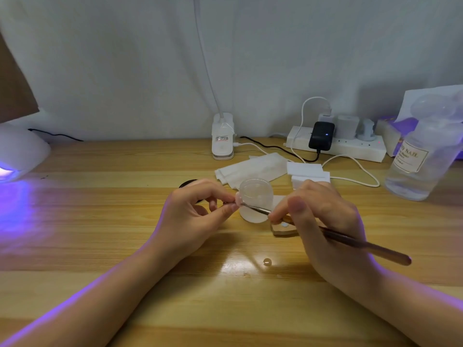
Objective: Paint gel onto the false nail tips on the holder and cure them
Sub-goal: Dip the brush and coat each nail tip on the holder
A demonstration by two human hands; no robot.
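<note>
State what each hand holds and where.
Left hand pinches a small pink nail tip between thumb and fingertips; right hand holds the brush near its metal front end.

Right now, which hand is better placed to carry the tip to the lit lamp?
Left. The left hand already pinches the nail tip, and the lamp glows on its side; the right hand holds the brush.

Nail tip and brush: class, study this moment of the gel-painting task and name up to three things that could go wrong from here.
1. The left hand pinches the nail tip only at its edge, so brush pressure might flick it loose.
2. The small glass jar stands right behind the brush held by the right hand; a stray stroke could tip it.
3. The curing lamp is already glowing, spilling violet light over the table; gel might begin hardening early.
</note>
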